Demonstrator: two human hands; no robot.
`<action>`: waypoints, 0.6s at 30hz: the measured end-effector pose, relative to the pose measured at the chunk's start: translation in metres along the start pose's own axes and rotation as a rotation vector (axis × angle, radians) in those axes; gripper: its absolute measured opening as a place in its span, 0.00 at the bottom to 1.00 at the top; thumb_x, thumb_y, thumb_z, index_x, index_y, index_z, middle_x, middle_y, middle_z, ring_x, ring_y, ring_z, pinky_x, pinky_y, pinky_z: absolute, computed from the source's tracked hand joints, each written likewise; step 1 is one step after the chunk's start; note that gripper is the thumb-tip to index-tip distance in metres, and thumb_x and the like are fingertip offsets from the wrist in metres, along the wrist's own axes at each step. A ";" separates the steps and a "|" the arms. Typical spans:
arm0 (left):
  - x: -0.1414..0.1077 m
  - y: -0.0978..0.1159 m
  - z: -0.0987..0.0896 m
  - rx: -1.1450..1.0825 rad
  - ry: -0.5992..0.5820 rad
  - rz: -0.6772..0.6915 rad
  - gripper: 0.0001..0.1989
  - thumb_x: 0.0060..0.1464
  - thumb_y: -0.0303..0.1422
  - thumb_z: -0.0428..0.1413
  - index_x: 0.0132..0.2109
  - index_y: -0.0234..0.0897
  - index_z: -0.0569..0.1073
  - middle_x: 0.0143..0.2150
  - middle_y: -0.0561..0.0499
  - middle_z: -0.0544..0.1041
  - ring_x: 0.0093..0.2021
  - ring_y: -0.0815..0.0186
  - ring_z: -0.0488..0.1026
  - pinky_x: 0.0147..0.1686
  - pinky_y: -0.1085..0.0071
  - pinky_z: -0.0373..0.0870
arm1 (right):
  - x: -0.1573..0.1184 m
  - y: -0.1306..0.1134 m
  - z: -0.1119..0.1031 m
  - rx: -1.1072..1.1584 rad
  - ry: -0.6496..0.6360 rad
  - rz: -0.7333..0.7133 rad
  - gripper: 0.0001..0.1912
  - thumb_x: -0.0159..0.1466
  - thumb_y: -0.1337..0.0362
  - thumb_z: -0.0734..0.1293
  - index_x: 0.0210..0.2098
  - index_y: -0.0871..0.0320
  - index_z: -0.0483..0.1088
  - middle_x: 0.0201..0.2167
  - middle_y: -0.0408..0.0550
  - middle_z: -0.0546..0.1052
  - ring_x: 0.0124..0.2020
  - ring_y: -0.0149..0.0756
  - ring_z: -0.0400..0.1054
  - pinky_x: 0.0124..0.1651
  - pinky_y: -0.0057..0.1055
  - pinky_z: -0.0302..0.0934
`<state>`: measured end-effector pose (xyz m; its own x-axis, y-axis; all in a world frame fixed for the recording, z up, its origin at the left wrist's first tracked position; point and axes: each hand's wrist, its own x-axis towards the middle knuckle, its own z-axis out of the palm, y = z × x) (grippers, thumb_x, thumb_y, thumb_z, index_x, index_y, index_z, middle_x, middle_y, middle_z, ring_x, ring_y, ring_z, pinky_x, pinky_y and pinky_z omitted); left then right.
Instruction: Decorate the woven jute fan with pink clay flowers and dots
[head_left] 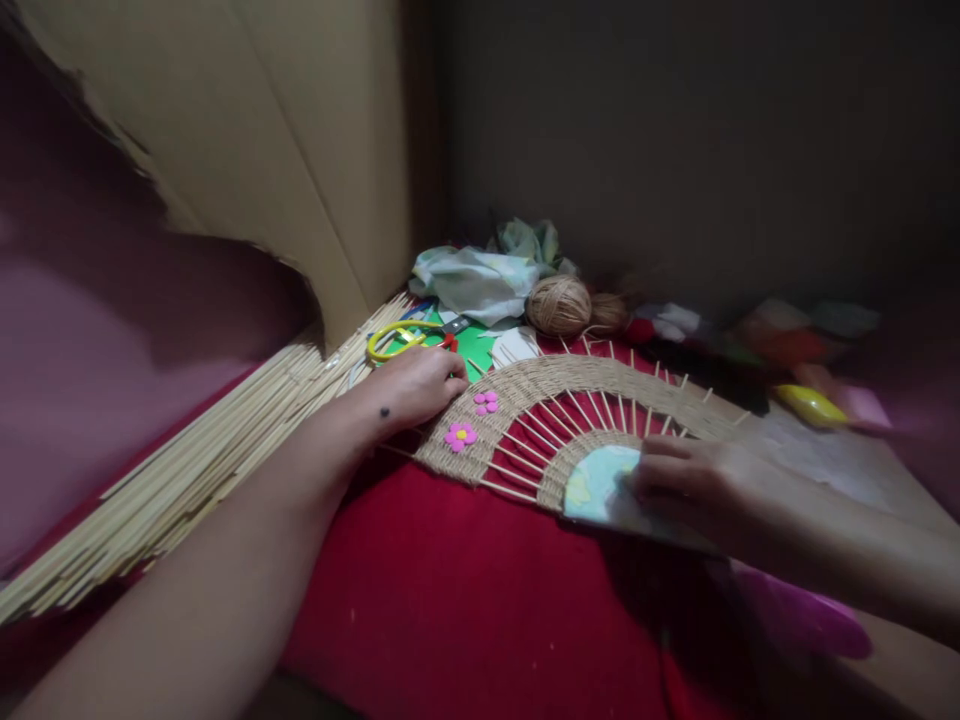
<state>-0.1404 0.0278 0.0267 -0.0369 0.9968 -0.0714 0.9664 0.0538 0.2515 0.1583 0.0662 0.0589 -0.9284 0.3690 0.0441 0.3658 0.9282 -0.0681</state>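
Observation:
A woven fan with thin bamboo sticks lies on red cloth. Pink flowers decorate its left side, one with a yellow centre; the pink petals above show no yellow. At the fan's left edge is my left hand, its fingers curled closed; what they may hold is hidden. My right hand rests with bent fingers on the pale blue cloth-covered base of the fan, gripping there. Its thumb is out of sight. Just beyond my left hand are scissors with yellow handles.
Bundled bamboo sticks lie along the left beside a cardboard sheet. Behind the fan are a green sheet, crumpled pale cloth and a twine ball. A yellow object is at right, a magenta one under my right forearm.

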 end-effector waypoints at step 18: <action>-0.002 -0.001 0.005 0.021 0.039 0.055 0.14 0.55 0.33 0.46 0.36 0.38 0.76 0.34 0.44 0.77 0.35 0.61 0.70 0.33 0.67 0.62 | 0.155 -0.010 0.037 0.264 0.054 -0.239 0.08 0.58 0.74 0.68 0.32 0.59 0.78 0.28 0.44 0.71 0.29 0.28 0.65 0.34 0.25 0.59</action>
<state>-0.1397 0.0254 0.0218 0.0070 0.9998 -0.0205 0.9724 -0.0021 0.2335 0.0085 0.1119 0.0292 -0.9782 0.1516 0.1416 0.1028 0.9471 -0.3041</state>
